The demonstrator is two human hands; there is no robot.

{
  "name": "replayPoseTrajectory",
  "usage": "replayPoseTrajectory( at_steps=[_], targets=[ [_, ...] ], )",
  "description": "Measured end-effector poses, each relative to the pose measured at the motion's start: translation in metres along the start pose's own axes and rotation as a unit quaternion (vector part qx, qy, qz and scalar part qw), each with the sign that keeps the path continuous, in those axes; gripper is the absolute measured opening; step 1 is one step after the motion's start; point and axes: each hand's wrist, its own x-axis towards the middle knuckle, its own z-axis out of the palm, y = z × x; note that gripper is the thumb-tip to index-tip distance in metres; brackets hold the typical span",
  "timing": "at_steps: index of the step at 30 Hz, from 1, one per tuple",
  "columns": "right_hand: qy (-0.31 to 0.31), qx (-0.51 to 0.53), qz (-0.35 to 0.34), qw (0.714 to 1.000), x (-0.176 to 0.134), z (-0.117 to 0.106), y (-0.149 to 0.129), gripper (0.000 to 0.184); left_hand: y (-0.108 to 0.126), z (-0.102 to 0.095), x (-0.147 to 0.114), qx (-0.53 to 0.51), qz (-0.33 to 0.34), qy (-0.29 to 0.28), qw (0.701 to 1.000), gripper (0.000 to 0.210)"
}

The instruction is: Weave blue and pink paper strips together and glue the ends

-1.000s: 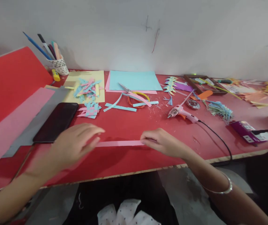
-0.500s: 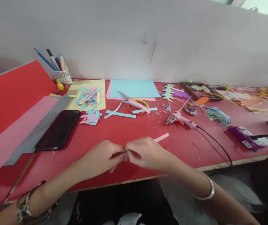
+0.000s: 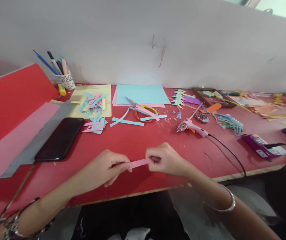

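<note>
Pinching a narrow, flat pink paper strip, the bare left hand is facing the bare right hand, which is gripping the same strip in a curled fist. The strip is spanning the gap between the 2 hands, over the smooth red tabletop near its front edge. A black rectangular phone is lying to their left.

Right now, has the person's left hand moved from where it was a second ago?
Yes: judged against the black phone, the left hand has moved to the right, farther from it.
</note>
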Motion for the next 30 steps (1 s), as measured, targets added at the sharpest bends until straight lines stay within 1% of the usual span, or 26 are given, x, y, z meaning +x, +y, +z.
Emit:
replayPoseTrajectory(
  at_steps=[4, 6, 9, 11, 14, 16, 18, 20, 21, 22, 24, 26, 27, 28, 30],
  targets=[
    [0.028, -0.006, 0.023, 0.999, -0.012, -0.013, 0.012, 0.011, -0.014, -0.012, -0.007, 0.011, -0.032, 0.003, 0.999, 0.036],
    [0.045, -0.019, 0.04, 0.998, -0.018, -0.018, 0.018, 0.011, -0.02, -0.019, -0.011, 0.022, -0.051, -0.008, 0.998, 0.04],
    [0.06, -0.041, 0.068, 0.995, -0.027, -0.022, 0.027, 0.01, -0.022, -0.027, -0.014, 0.034, -0.086, -0.022, 0.995, 0.042],
    [0.057, -0.052, 0.083, 0.994, -0.031, -0.026, 0.034, 0.01, -0.02, -0.03, -0.015, 0.05, -0.095, -0.031, 0.994, 0.042],
    [0.071, -0.074, 0.096, 0.99, -0.035, -0.036, 0.042, 0.011, -0.021, -0.033, -0.015, 0.093, -0.072, -0.035, 0.992, 0.042],
    [0.112, -0.09, 0.112, 0.983, -0.036, -0.043, 0.045, 0.012, -0.024, -0.034, -0.015, 0.12, -0.064, -0.028, 0.99, 0.041],
    [0.162, -0.105, 0.119, 0.974, -0.033, -0.047, 0.041, 0.014, -0.025, -0.033, -0.013, 0.147, -0.046, -0.014, 0.988, 0.04],
    [0.182, -0.117, 0.089, 0.972, -0.026, -0.043, 0.029, 0.014, -0.022, -0.03, -0.008, 0.178, 0.002, 0.002, 0.984, 0.041],
    [0.167, -0.122, 0.049, 0.977, -0.022, -0.039, 0.021, 0.012, -0.019, -0.028, -0.006, 0.193, 0.03, 0.006, 0.981, 0.041],
    [0.133, -0.131, 0.018, 0.982, -0.017, -0.033, 0.012, 0.012, -0.015, -0.026, -0.002, 0.204, 0.055, 0.007, 0.977, 0.041],
    [0.023, -0.143, -0.013, 0.989, -0.009, -0.021, -0.003, 0.025, -0.007, -0.023, 0.003, 0.22, 0.074, -0.003, 0.973, 0.041],
    [-0.067, -0.148, -0.011, 0.987, -0.002, -0.011, -0.013, 0.022, 0.0, -0.022, 0.007, 0.236, 0.069, -0.01, 0.969, 0.039],
    [-0.096, -0.148, -0.006, 0.984, 0.001, -0.007, -0.016, 0.022, 0.002, -0.021, 0.008, 0.251, 0.065, -0.006, 0.966, 0.038],
    [-0.114, -0.148, 0.003, 0.982, 0.003, -0.005, -0.016, 0.024, 0.004, -0.02, 0.009, 0.272, 0.065, 0.006, 0.96, 0.036],
    [-0.123, -0.149, 0.021, 0.981, 0.005, -0.001, -0.015, 0.026, 0.005, -0.016, 0.01, 0.326, 0.088, 0.041, 0.94, 0.031]
  ],
)
